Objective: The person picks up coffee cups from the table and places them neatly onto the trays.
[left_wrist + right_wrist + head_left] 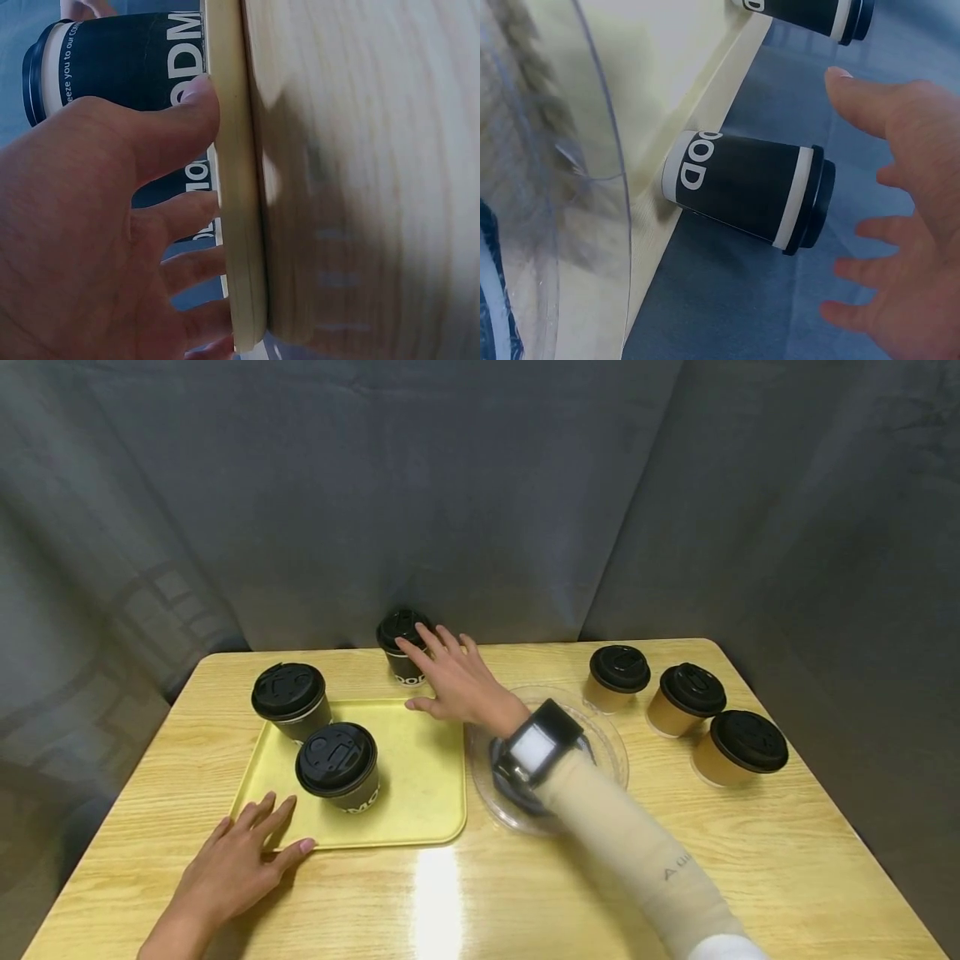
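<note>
My left hand (232,868) rests with fingers spread at the front left corner of a yellow tray (420,785); its thumb touches the rim in the left wrist view. Two black paper coffee cups with black lids stand on the tray's left side, a front cup (339,768) and a rear cup (288,693). Behind the tray stands another black coffee cup (742,187), upright near the table's back edge. Reaching toward it, my right hand (461,683) has its fingers spread. The right wrist view shows a gap between that hand and the cup's lid.
Three brown paper cups with black lids stand at the right: one (618,672) near the back, a middle one (684,697) and a front one (741,745). Under my right forearm lies a round clear plastic container (617,760) with something dark in it. A grey curtain (480,502) hangs behind the table.
</note>
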Action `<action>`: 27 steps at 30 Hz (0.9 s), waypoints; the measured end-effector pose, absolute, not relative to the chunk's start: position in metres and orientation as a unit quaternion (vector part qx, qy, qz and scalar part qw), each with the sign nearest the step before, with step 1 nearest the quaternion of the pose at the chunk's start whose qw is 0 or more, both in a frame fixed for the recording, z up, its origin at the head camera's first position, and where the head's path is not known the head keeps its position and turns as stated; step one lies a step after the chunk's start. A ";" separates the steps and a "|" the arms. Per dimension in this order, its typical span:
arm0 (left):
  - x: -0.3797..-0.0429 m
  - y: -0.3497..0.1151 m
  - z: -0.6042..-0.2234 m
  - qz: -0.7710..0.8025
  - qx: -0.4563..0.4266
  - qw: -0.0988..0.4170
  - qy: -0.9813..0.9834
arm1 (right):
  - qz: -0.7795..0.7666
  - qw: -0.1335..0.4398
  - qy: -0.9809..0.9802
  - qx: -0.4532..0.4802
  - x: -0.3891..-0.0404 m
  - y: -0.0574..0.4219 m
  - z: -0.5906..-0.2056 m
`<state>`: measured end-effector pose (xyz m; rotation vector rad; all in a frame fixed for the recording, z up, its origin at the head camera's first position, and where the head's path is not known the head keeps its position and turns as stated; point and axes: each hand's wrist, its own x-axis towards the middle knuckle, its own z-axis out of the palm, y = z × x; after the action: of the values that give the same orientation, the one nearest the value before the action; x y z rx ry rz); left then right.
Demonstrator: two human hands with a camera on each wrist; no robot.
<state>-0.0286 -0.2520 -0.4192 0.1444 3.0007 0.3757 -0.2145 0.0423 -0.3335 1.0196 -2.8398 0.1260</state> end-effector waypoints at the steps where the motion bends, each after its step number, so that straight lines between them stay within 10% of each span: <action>1: -0.028 -0.252 -0.419 0.124 0.047 0.058 0.989 | 0.044 0.059 -0.939 0.336 -0.217 0.041 -0.333; 27: -0.025 -0.252 -0.421 0.136 0.051 0.035 0.989 | 0.087 0.018 -0.952 0.294 -0.255 0.021 -0.336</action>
<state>-0.0255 -0.2519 -0.4211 0.1560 3.0391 0.4191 -0.2555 0.0210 -0.3361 0.9133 -2.9561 0.2700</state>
